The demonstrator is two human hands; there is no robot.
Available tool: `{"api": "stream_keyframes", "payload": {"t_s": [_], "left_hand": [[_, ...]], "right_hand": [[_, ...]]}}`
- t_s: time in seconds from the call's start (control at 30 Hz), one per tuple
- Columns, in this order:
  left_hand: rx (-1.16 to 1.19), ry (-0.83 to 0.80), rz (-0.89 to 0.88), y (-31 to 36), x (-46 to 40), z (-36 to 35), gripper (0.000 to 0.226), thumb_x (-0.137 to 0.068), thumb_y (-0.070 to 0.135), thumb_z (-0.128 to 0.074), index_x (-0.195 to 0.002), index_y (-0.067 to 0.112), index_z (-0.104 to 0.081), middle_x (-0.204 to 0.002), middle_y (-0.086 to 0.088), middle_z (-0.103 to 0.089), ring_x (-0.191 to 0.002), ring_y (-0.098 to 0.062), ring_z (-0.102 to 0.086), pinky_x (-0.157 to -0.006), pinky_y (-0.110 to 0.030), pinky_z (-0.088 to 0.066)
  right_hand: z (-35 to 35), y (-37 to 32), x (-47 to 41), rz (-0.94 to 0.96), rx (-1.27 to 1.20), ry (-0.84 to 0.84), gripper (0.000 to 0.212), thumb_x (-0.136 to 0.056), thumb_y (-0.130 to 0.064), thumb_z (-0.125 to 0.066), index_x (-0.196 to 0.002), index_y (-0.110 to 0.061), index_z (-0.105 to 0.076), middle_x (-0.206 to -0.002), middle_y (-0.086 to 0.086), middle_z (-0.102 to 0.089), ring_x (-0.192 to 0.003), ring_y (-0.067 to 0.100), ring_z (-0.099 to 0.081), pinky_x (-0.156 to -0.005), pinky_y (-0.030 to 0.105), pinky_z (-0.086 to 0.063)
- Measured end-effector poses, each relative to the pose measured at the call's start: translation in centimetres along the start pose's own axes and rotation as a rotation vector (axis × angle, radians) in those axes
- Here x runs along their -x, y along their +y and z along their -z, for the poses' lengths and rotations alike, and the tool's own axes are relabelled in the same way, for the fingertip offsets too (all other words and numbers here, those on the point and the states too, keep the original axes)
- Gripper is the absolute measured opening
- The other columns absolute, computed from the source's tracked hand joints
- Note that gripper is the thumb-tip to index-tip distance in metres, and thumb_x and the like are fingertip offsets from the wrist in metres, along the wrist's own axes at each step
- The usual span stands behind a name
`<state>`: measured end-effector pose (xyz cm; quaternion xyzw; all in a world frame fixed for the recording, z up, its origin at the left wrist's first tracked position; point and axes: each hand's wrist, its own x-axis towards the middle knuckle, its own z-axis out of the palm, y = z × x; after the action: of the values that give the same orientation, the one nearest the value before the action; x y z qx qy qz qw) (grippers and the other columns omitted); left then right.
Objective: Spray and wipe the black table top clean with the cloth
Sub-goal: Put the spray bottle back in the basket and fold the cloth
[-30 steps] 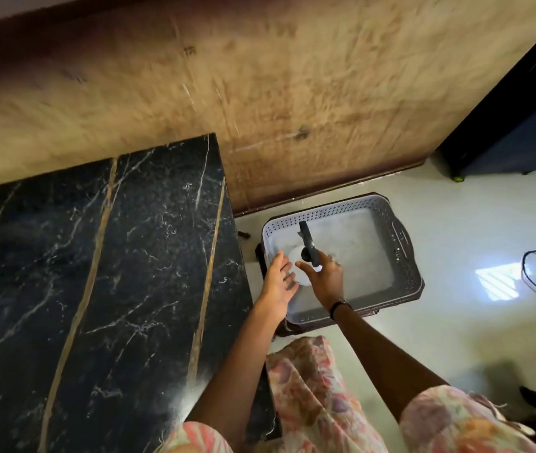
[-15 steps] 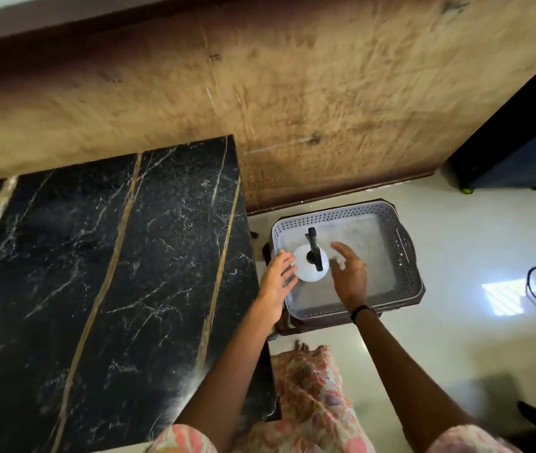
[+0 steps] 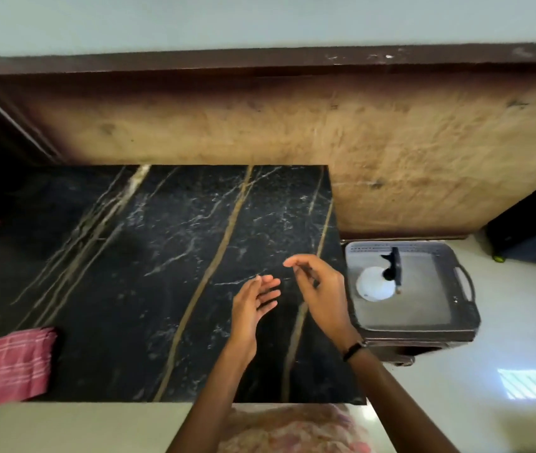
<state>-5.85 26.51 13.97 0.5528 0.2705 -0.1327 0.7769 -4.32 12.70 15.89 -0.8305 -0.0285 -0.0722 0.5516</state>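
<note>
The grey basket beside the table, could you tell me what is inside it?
Inside the grey basket stands one white spray bottle with a black trigger head, seen from above. The rest of the basket floor looks bare; the bottle covers the spot beneath it.

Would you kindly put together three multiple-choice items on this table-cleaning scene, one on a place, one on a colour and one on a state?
1. Where does the spray bottle stand?
A. On the black table top
B. In the grey basket beside the table
C. In the right hand

2. What colour is the cloth?
A. Red with pale checks
B. Plain blue
C. Yellow

3. What are the two hands doing?
A. Both grip the cloth
B. The left holds the bottle
C. Both are open and empty above the table

Answers:
1 B, the bottle sits inside the basket on the floor side, right of the table top.
2 A, the cloth at the table's near left corner is red with light lines.
3 C, the left hand and right hand have spread fingers holding nothing.
</note>
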Motion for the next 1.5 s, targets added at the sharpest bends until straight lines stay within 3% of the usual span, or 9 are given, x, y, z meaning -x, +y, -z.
{"api": "stream_keyframes", "payload": {"t_s": [0.3,0.47,0.6,0.77,0.97,1.2,1.3,1.4,1.5], "left_hand": [[-0.108,0.400,-0.195,5.7,3.2,27.2,0.024,-0.098,0.013,-0.041,-0.101,0.003,-0.063,-0.102,-0.016,-0.070,-0.088,-0.025,-0.065,-0.080,-0.033,-0.049],[-0.329,0.743,-0.242,6.9,4.1,39.9,0.021,-0.099,0.017,-0.043,-0.098,0.004,-0.059,-0.098,-0.023,-0.063,-0.089,-0.038,-0.061,-0.082,-0.045,-0.050],[-0.488,0.831,-0.247,7.2,3.1,45.6,0.024,-0.093,0.013,-0.055,-0.111,-0.003,-0.058,-0.107,-0.024,-0.063,-0.095,-0.036,-0.063,-0.082,-0.041,-0.052],[-0.561,0.679,-0.039,6.8,1.0,48.1,0.041,-0.090,0.019,-0.059,-0.124,-0.001,-0.047,-0.120,-0.022,-0.059,-0.105,-0.036,-0.060,-0.086,-0.043,-0.050],[-0.595,0.626,0.052,6.8,-0.6,48.9,0.055,-0.082,0.019,-0.071,-0.126,-0.001,-0.045,-0.123,-0.023,-0.055,-0.110,-0.039,-0.056,-0.096,-0.048,-0.047],[-0.458,0.449,0.066,7.9,-0.8,49.0,0.043,-0.085,0.023,-0.068,-0.120,0.001,-0.055,-0.110,-0.018,-0.067,-0.092,-0.030,-0.067,-0.080,-0.040,-0.055],[-0.444,0.356,0.005,8.5,-0.6,47.5,0.037,-0.087,0.025,-0.064,-0.120,0.014,-0.054,-0.106,-0.008,-0.064,-0.083,-0.018,-0.064,-0.065,-0.028,-0.051],[-0.418,0.242,-0.031,9.2,-0.4,45.0,0.024,-0.086,0.025,-0.063,-0.108,0.028,-0.054,-0.106,-0.003,-0.063,-0.086,-0.014,-0.063,-0.064,-0.026,-0.047],[-0.319,0.159,-0.026,9.8,-0.1,41.6,0.036,-0.084,0.024,-0.064,-0.117,0.028,-0.051,-0.105,0.002,-0.062,-0.089,-0.014,-0.063,-0.065,-0.026,-0.046]], "right_hand": [[-25.2,-10.3,3.7,0.015,-0.051,-0.404,0.023,-0.088,0.000,-0.058,-0.098,-0.018,-0.069,-0.096,-0.009,-0.071,-0.090,0.000,-0.066,-0.084,0.018,-0.052],[-36.1,-13.1,7.2,-0.126,0.028,-0.539,0.013,-0.088,-0.006,-0.060,-0.095,-0.010,-0.071,-0.093,0.004,-0.074,-0.087,0.015,-0.069,-0.084,0.033,-0.055],[-41.6,-13.8,9.3,-0.254,0.139,-0.633,0.019,-0.088,-0.006,-0.058,-0.104,-0.006,-0.068,-0.105,0.010,-0.071,-0.096,0.021,-0.067,-0.089,0.035,-0.052],[-45.2,-14.1,10.8,-0.282,0.275,-0.689,0.036,-0.091,-0.011,-0.057,-0.126,-0.007,-0.056,-0.130,0.012,-0.052,-0.113,0.027,-0.056,-0.098,0.036,-0.047],[-45.6,-13.1,11.0,-0.302,0.299,-0.717,0.041,-0.089,-0.010,-0.061,-0.129,-0.007,-0.054,-0.134,0.008,-0.041,-0.111,0.022,-0.055,-0.096,0.029,-0.049],[-45.5,-12.0,9.8,-0.398,0.224,-0.722,0.034,-0.089,-0.013,-0.064,-0.122,-0.009,-0.059,-0.132,0.009,-0.044,-0.112,0.025,-0.058,-0.096,0.035,-0.051],[-44.3,-11.2,9.1,-0.466,0.162,-0.684,0.034,-0.087,-0.017,-0.067,-0.120,-0.013,-0.061,-0.129,0.007,-0.049,-0.109,0.021,-0.060,-0.094,0.026,-0.048],[-42.3,-10.5,8.5,-0.527,0.103,-0.635,0.037,-0.086,-0.024,-0.069,-0.121,-0.015,-0.061,-0.127,0.003,-0.052,-0.109,0.016,-0.058,-0.092,0.021,-0.043],[-39.1,-10.0,7.7,-0.641,-0.109,-0.549,0.042,-0.086,-0.029,-0.069,-0.124,-0.015,-0.056,-0.129,0.003,-0.055,-0.115,0.017,-0.055,-0.104,0.035,-0.043]]}}
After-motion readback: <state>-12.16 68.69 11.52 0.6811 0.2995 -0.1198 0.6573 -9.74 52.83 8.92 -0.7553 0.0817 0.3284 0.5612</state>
